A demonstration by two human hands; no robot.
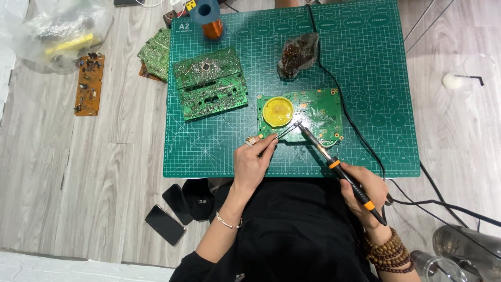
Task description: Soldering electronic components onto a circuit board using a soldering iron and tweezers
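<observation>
My left hand pinches a pair of metal tweezers whose tips reach the near edge of a green circuit board. My right hand grips a black and orange soldering iron; its tip meets the tweezer tips at the board's near edge. A round tin of yellow flux rests on the left part of that board. All of it lies on a green cutting mat.
Two green boards lie on the mat's left, a copper wire spool and a brown cleaning sponge at the back. More boards and a plastic bag sit left. Two phones lie near my lap. The iron's cord crosses the mat.
</observation>
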